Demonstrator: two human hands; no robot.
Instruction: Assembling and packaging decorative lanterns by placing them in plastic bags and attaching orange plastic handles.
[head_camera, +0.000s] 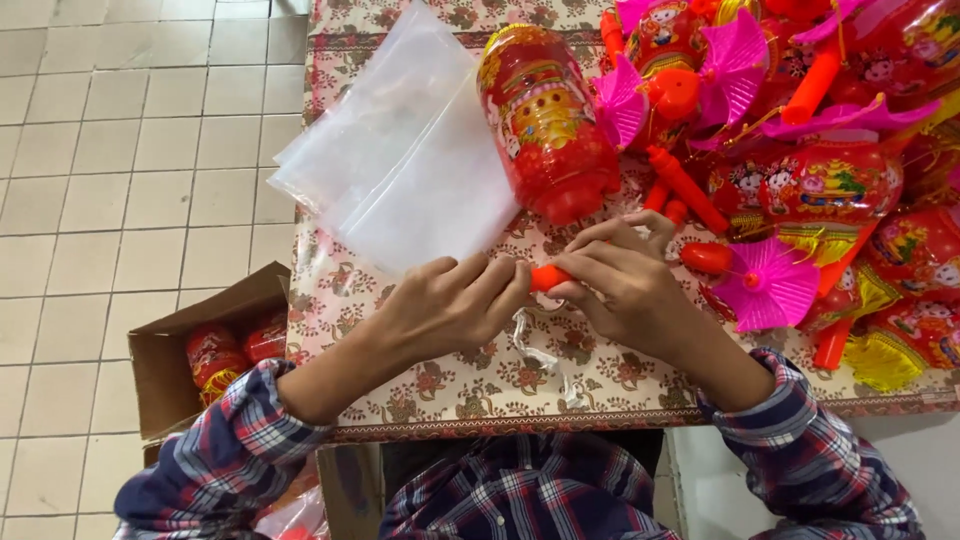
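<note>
Both my hands meet over the middle of the table on a short orange plastic stick (548, 277). My left hand (448, 306) pinches one end and my right hand (622, 282) wraps the other end. A thin clear cord or wrap (530, 340) lies on the cloth just below them. Right behind my hands lies a red cylindrical lantern (545, 120) on its side. A stack of clear plastic bags (400, 160) lies to its left, overhanging the table's left edge.
A pile of red lanterns with pink fans (770, 285), orange sticks and yellow tassels fills the table's right side. The table has a floral cloth (450, 385). An open cardboard box (165, 360) with red lanterns stands on the tiled floor at the left.
</note>
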